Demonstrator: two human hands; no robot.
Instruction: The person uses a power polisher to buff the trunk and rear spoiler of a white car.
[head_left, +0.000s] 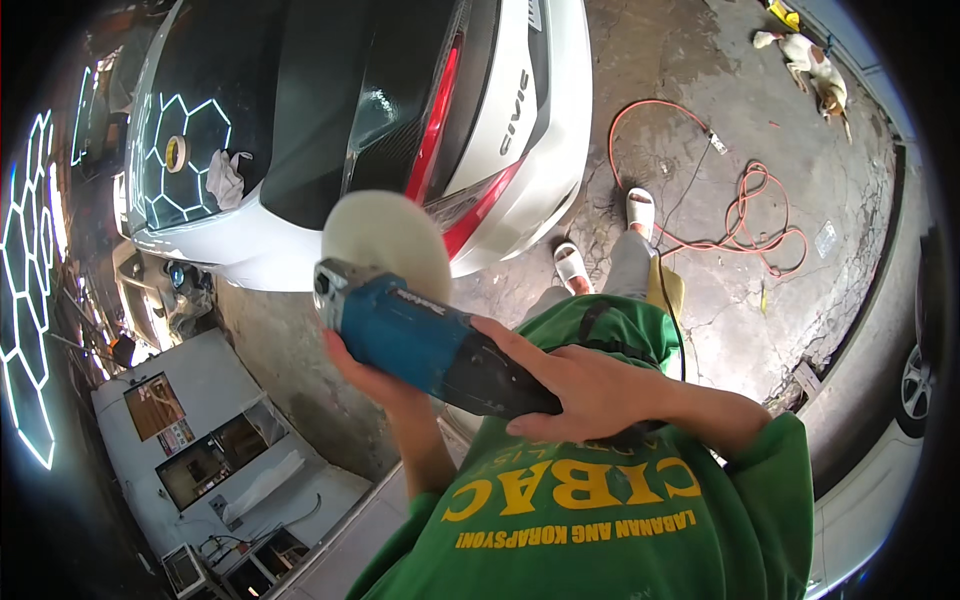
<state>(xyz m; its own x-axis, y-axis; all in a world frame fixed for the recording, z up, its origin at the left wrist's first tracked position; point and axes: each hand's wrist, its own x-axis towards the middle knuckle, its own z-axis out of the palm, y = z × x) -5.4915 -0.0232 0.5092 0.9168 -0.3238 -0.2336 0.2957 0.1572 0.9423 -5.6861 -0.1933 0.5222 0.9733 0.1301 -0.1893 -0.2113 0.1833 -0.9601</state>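
A blue and black Makita rotary polisher (409, 334) is held in both my hands, its metal gear head at the left. My left hand (371, 379) supports the blue body from below, near the head. My right hand (589, 394) wraps around the black rear handle. The round white polishing pad (386, 236) overlaps the rear corner of a white car (517, 150) beside a red tail light (480, 214); whether it touches the paint, I cannot tell. A roll of tape (176, 154) and a light cloth (226, 178) lie on the car's dark glass.
An orange extension cord (750, 244) loops across the cracked concrete floor and meets a socket (718, 142). A black cord (679, 330) runs down past my side. A dog (817, 67) lies at the upper right. Another car (870, 495) stands at the right; a white panelled cabinet (217, 367) is lower left.
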